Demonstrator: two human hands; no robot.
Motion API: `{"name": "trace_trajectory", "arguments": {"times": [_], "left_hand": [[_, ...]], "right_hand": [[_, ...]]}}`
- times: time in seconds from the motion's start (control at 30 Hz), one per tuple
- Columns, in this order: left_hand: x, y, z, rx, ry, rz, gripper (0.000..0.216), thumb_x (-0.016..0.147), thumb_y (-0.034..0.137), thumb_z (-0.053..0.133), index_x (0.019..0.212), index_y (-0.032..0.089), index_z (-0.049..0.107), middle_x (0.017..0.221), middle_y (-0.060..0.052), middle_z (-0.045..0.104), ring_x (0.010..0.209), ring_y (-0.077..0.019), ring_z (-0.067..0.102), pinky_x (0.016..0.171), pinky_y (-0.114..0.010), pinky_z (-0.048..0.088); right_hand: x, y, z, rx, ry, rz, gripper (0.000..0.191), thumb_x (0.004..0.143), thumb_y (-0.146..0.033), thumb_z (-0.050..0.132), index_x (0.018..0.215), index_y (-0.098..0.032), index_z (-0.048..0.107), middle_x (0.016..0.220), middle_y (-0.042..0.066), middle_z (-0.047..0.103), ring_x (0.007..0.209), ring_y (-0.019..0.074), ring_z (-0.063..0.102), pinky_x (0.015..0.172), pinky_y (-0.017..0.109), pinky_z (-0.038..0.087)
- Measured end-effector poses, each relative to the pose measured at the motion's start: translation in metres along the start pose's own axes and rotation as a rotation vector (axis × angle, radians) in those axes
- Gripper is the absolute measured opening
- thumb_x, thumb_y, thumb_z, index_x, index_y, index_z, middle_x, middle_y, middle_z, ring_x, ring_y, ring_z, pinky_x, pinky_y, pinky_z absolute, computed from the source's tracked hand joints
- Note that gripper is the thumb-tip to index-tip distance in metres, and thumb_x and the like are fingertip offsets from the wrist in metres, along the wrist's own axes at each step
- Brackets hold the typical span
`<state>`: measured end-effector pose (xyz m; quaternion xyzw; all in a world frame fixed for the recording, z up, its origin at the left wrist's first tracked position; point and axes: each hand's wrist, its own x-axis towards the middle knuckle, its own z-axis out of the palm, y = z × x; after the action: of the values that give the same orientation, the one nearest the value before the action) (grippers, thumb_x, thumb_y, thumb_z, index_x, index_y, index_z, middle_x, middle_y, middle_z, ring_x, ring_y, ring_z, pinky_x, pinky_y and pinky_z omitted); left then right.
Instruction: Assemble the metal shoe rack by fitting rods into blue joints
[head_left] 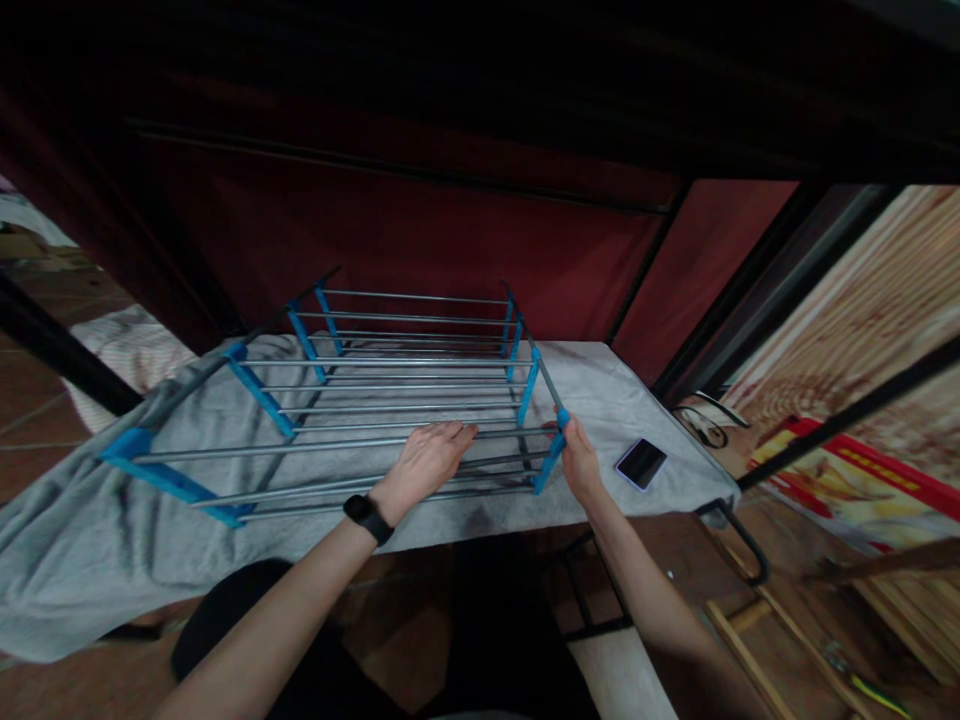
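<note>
A rack (409,362) of grey metal tubes and blue plastic connectors lies on a table covered with a grey cloth (585,380). My left hand (429,458) closes over a metal tube (292,450) near the front of the rack, back of the hand up, its thumb hidden. My right hand (581,460) grips the blue connector (551,462) at the front right corner, thumb at its upper end and some fingers hidden behind it. At the front left is another blue connector (176,480), untouched by either hand.
A phone (641,463) lies on the cloth, right of my right hand. Dark red panels (420,230) stand behind the table. A cable (701,425) and a red and yellow box (862,480) are at the right. Black bars (64,345) slope down on both sides.
</note>
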<state>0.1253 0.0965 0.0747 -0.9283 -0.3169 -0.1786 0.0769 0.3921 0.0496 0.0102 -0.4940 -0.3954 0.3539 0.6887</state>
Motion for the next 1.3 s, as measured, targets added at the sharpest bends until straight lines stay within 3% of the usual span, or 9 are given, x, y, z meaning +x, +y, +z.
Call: {"name": "trace_trajectory", "arguments": {"times": [0.27,0.97,1.13,1.23,1.3], "left_hand": [[0.0,0.0,-0.002,0.017,-0.005,0.019,0.031,0.099,0.028,0.036,0.119,0.02,0.058,0.094,-0.007,0.067,0.087,-0.0186,0.065,0.075,-0.03,0.047],[0.0,-0.002,0.004,-0.015,-0.014,0.036,0.032,0.098,0.025,0.036,0.121,0.02,0.058,0.099,-0.008,0.067,0.087,-0.019,0.064,0.075,-0.031,0.047],[0.002,0.003,-0.003,-0.057,-0.005,0.035,0.031,0.098,0.022,0.037,0.121,0.02,0.058,0.103,-0.008,0.067,0.094,-0.0193,0.063,0.085,-0.034,0.046],[-0.009,0.008,-0.01,-0.063,0.109,0.054,0.036,0.096,0.02,0.04,0.131,0.021,0.051,0.123,-0.009,0.063,0.116,-0.0215,0.056,0.103,-0.041,0.037],[-0.032,0.006,-0.01,-0.072,0.224,0.014,0.04,0.095,0.018,0.043,0.135,0.021,0.047,0.131,-0.01,0.059,0.126,-0.022,0.049,0.11,-0.043,0.031]], "right_hand": [[-0.001,-0.004,0.004,0.022,0.016,-0.012,0.048,0.082,-0.063,0.053,0.111,-0.025,0.063,0.093,0.002,0.067,0.098,0.022,0.059,0.098,0.042,0.042],[0.001,0.009,-0.001,-0.114,0.019,-0.032,0.052,0.085,-0.065,0.045,0.114,-0.025,0.061,0.097,0.002,0.066,0.102,0.0219,0.058,0.099,0.042,0.041],[0.0,0.005,0.0,-0.165,0.01,-0.03,0.053,0.088,-0.063,0.04,0.119,-0.024,0.058,0.103,0.004,0.067,0.106,0.0229,0.058,0.1,0.043,0.041],[-0.009,-0.002,0.002,-0.254,0.024,-0.053,0.054,0.091,-0.06,0.035,0.124,-0.023,0.056,0.118,0.008,0.064,0.117,0.0244,0.054,0.104,0.045,0.039],[-0.024,-0.006,0.006,-0.373,0.147,-0.153,0.052,0.093,-0.054,0.037,0.132,-0.023,0.05,0.132,0.009,0.056,0.125,0.0249,0.049,0.108,0.046,0.034]]}}
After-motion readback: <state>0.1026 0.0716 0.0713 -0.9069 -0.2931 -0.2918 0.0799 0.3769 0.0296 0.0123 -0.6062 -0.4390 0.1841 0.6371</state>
